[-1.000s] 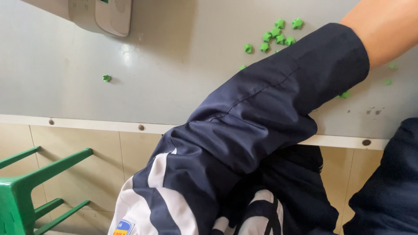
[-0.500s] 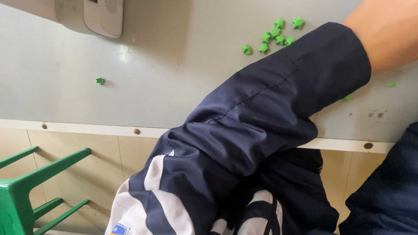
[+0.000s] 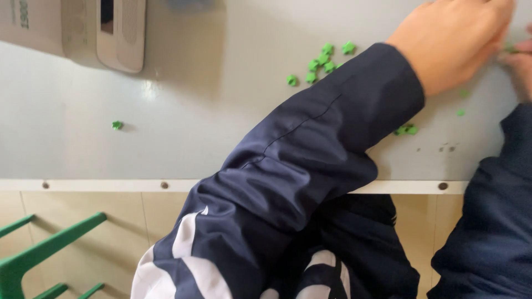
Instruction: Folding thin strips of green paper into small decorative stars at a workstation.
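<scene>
Toward the far right of the grey worktop [image 3: 166,149], both hands met over a tiny green piece [image 3: 509,49], left hand [image 3: 451,41] curled, right hand [image 3: 518,63] mostly hidden, grip unclear; it looked light, stiff, best pinched by fingertips.

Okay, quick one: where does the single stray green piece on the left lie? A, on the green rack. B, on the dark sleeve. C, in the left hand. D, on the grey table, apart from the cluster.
D: the lone green piece lies on the grey table, well left of the cluster.
</scene>
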